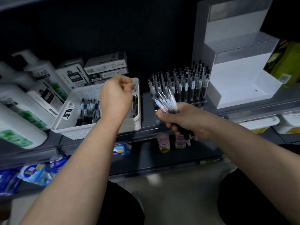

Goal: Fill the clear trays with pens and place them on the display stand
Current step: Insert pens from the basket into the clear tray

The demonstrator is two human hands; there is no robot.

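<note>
Bottle, left: "LEAR". Pens: clear barrels, blue-white labels; bundle gripped by right hand. Left hand curled over basket, hold unclear.

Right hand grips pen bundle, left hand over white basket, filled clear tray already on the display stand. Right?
No. Head view: the clear tray stands on the shelf beside the display stand, not on it. The rest holds.
</note>
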